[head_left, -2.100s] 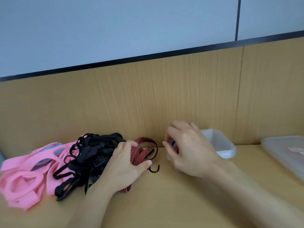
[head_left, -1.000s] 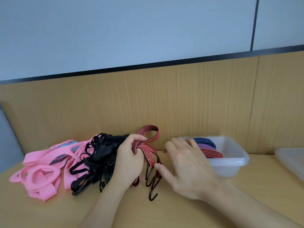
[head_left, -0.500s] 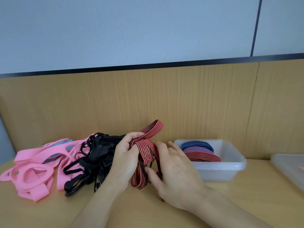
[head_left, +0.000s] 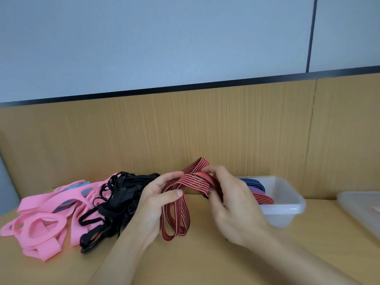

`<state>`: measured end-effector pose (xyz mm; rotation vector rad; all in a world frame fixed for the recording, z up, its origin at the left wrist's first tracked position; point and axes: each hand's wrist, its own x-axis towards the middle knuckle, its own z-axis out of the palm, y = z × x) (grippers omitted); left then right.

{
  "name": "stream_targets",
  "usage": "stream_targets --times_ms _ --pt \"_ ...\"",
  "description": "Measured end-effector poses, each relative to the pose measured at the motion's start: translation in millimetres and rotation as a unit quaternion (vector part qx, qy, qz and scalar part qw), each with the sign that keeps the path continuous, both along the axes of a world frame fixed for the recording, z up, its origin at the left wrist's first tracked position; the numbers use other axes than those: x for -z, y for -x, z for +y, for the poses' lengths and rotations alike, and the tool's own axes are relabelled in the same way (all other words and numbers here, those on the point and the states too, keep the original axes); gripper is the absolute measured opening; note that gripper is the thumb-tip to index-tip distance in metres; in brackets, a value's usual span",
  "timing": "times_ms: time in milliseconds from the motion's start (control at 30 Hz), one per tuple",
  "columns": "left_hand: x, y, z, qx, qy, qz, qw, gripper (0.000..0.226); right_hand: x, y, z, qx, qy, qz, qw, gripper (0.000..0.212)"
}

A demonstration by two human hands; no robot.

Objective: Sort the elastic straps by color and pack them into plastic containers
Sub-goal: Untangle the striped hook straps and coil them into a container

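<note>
The left hand (head_left: 152, 204) and the right hand (head_left: 232, 206) both hold one red-and-black striped strap (head_left: 197, 181), raised a little above the middle of the desk (head_left: 205, 264). The left thumb and fingers pinch the folded band at its left end. The right hand's fingers curl round its right end, with the thumb on top. Between the two hands the strap lies flat and doubled. One short end sticks up toward the back panel (head_left: 226, 130), and long loops hang from the left hand down to the desk top.

Just left of the left hand, partly hidden by it, lies a tangle of black straps (head_left: 117, 194). Beyond that, toward the desk's left edge, spreads a heap of pink straps (head_left: 45, 219), with something pale blue showing among them near the back.

Right of the right hand, close to the back edge, stands a clear plastic container (head_left: 283, 209) whose rim shows several layered edges. Coiled straps sit inside — a blue strap (head_left: 253, 182) rearmost, a purple strap (head_left: 256, 190) in the middle and a red striped strap (head_left: 265, 199) nearest.

At the desk's right edge lies a second clear plastic piece (head_left: 364, 212), cut off by the frame — whether it is a lid or a container I cannot tell.
</note>
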<state>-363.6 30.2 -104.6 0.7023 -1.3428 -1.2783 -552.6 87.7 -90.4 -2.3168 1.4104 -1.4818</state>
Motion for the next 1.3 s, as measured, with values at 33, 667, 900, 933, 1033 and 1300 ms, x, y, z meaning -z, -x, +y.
stream_targets --times_ms 33,667,900,933,1033,1300 --pt "0 0 0 -0.007 -0.003 0.003 1.0 0.045 -1 3 -2 -0.002 -0.006 -0.033 0.999 0.035" --pt "-73 64 28 -0.007 0.312 -0.304 0.9 0.039 -28 43 -9 -0.111 -0.144 -0.419 0.89 0.025" --pt "-90 103 -14 0.089 0.287 -0.26 0.918 0.015 -37 67 -12 -0.135 -0.18 -0.466 0.856 0.025" --pt "-86 104 -19 0.097 0.282 -0.235 0.925 0.016 -37 70 -13 -0.143 -0.186 -0.47 0.851 0.018" --pt "-72 105 -25 0.086 0.246 -0.165 0.951 0.018 -38 76 -16 -0.184 -0.215 -0.467 0.838 0.016" --pt "-53 94 -19 0.011 0.117 -0.09 0.989 0.019 -38 90 -19 -0.382 -0.256 -0.523 0.718 0.055"
